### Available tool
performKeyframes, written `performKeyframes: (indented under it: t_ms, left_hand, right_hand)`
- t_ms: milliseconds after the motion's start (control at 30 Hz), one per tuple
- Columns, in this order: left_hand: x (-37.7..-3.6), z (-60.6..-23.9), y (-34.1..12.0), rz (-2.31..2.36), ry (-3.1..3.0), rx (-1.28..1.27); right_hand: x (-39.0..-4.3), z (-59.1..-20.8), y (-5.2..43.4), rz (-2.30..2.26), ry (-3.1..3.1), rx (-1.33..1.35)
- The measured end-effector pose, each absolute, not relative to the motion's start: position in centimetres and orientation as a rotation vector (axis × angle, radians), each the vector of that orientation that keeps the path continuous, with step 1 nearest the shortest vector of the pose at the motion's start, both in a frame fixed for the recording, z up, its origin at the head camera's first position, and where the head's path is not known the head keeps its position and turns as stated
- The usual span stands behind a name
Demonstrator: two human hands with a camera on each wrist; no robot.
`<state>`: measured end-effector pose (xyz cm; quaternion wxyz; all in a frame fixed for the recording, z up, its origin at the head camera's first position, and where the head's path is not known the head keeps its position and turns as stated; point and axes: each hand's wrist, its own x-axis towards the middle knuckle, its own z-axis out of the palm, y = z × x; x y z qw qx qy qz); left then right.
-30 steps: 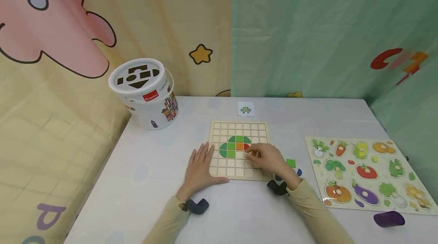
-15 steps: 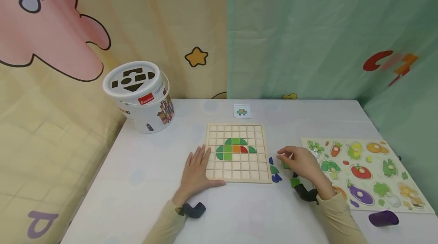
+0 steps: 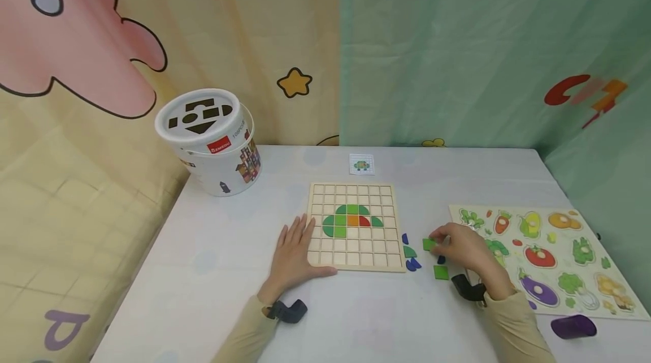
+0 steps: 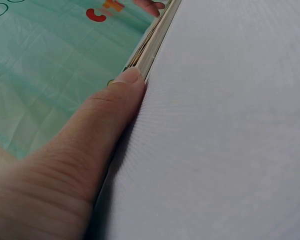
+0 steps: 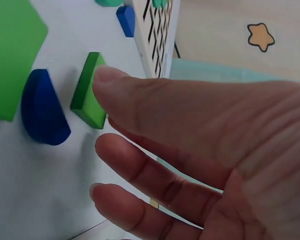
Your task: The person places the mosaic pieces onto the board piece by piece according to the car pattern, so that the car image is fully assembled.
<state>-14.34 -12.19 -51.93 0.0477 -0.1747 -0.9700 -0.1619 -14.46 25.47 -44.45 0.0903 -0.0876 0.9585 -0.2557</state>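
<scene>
Two hands are on the table: the left hand (image 3: pixel 293 253) lies flat and spread against the wooden board (image 3: pixel 355 225), while the right hand (image 3: pixel 465 247) touches a green block (image 3: pixel 429 244) beside the board.

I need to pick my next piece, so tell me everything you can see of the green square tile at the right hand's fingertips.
The green square tile is a small, flat, plain green block, seemingly painted wood, with darker side faces. It lies on the white table, right of the wooden grid board, with a dark blue half-round piece beside it. The right hand has a fingertip on its edge; a grip is not evident.
</scene>
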Motion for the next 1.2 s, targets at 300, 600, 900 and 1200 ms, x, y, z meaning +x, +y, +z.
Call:
performKeyframes:
  t_ms: [300,600,900,1200]
  left_hand:
    - [-14.4,-52.0,-12.1,-0.491,-2.930,-0.539]
    - [-14.3,-52.0,-12.1,-0.479,-2.939,-0.535]
    - [-14.3,-51.9,-12.1,-0.482,-2.948,-0.525]
    - [-14.5,-52.1,-12.1,-0.457,-2.952,-0.524]
  right_hand:
    - [-14.8,-44.9,25.8,-0.743,2.858,-0.280]
    - [-15.3,-45.5,25.5,-0.797,2.851,-0.248]
    - [-15.5,-46.2,25.0,-0.953,2.886,-0.199]
    - [-16.8,-45.8,23.8,-1.023,2.962,-0.234]
